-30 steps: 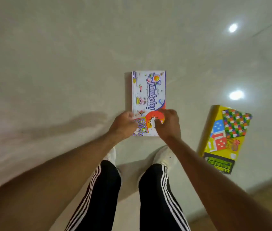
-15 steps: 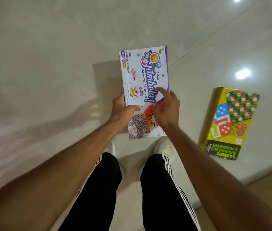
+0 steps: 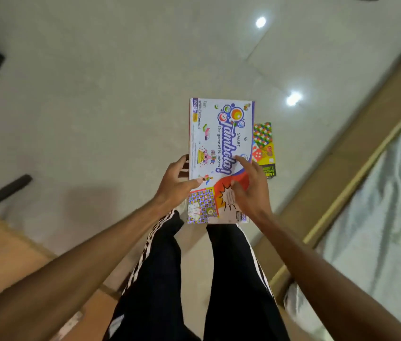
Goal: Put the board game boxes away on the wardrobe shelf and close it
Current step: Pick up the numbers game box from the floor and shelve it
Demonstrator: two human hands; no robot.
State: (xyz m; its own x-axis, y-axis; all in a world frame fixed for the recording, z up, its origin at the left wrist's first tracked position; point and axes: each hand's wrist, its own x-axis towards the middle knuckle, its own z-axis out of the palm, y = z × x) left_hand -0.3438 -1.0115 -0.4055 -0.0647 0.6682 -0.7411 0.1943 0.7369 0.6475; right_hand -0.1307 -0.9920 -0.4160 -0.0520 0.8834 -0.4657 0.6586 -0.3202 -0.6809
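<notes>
**One box lifted, the other waiting on the floor**

The Tambola box [image 3: 221, 143] is clear of the floor [image 3: 96, 94], held lid-up in front of the person's legs. The left hand [image 3: 178, 184] has a narrow grip on its left long edge, thumb over the lid and fingers curled at the edge. The right hand [image 3: 252, 193] lies on the lid by the right edge, thumb and fingers spread and fairly straight, steadying more than clasping. The yellow Ludo box [image 3: 265, 146] lies flat on the floor, partly hidden behind the Tambola box, on the side where the wooden bed frame [image 3: 342, 156] runs. This looks like the pick-up stage, with no wardrobe shelf in view. The next move calls for either freeing a hand to collect the Ludo box or taking a firmer right-hand hold to carry this one.
</notes>
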